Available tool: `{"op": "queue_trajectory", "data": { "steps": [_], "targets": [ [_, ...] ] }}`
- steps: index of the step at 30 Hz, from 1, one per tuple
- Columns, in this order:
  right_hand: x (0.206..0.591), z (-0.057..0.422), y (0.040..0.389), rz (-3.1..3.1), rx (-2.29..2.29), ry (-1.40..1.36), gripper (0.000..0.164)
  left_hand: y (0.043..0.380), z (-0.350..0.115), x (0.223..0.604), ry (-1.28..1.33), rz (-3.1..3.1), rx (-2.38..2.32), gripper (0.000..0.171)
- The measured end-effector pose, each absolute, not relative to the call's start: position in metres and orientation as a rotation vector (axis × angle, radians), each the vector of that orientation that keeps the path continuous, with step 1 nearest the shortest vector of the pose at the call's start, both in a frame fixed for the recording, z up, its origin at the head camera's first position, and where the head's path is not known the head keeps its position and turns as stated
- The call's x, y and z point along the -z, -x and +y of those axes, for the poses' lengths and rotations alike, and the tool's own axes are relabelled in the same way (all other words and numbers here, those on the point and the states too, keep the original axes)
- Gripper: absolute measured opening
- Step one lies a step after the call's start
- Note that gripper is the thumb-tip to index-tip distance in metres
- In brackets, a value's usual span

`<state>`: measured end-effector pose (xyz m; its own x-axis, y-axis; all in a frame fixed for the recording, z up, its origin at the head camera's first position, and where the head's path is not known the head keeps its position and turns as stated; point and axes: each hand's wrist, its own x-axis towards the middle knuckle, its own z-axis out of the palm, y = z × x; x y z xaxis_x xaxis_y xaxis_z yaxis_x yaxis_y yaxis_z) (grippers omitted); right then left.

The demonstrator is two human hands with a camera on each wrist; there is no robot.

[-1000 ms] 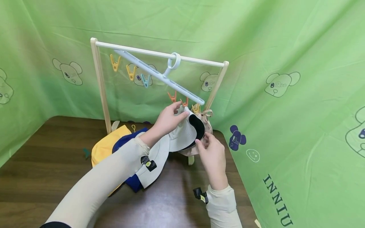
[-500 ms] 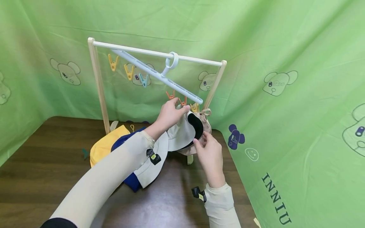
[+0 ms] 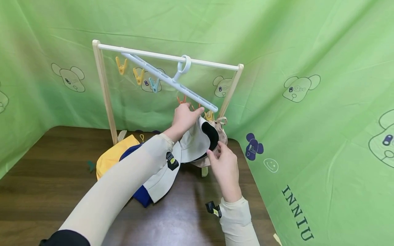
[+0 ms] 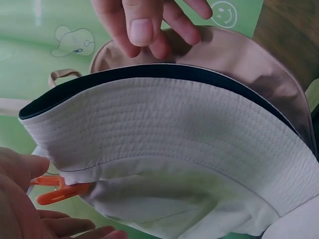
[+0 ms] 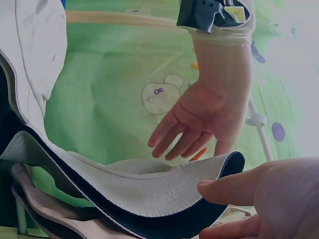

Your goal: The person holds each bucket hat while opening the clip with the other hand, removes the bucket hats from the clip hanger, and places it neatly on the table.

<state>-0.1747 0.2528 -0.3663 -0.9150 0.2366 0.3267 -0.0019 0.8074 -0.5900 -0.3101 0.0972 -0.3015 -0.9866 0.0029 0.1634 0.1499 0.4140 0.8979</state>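
Observation:
A cream bucket hat with a black lining hangs at the right end of the pale blue clip hanger. In the left wrist view an orange clip bites its crown. My left hand is at that clip, thumb just beside the handles and fingers loosely extended below. Over the hat's black-edged brim, my right hand stands with thumb and fingers apart, thumb overlapping the brim in the right wrist view. Behind it hangs a beige-pink hat with a ribbon tie, next to a yellow clip.
A wooden rack with a white rod carries the tilted hanger. Two yellow clips and a blue clip hang at left. On the table lie a yellow hat, a blue one and another pale hat.
My left hand has moved up from the hat's crown to the orange clip, its thumb lifting off the fabric. The right hand stays by the brim. The view has shifted slightly.

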Motion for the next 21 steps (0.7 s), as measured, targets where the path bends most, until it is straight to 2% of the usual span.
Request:
{"op": "queue_trajectory", "data": {
  "steps": [4, 12, 17, 21],
  "targets": [
    [0.367, 0.254, 0.175, -2.593, -0.851, 0.176, 0.055, 0.313, 0.103, 0.303, 0.104, -2.503, 1.584, 0.041],
    [0.368, 0.253, 0.176, -2.613, -0.872, 0.187, 0.055, 0.312, 0.11, 0.308, 0.014, -2.411, 1.614, 0.066],
    [0.368, 0.252, 0.176, -2.624, -0.865, 0.196, 0.057, 0.312, 0.109, 0.315, -0.014, -2.377, 1.576, 0.057],
    [0.368, 0.252, 0.176, -2.628, -0.857, 0.186, 0.058, 0.312, 0.109, 0.317, -0.006, -2.353, 1.556, 0.04]
  ]
}}
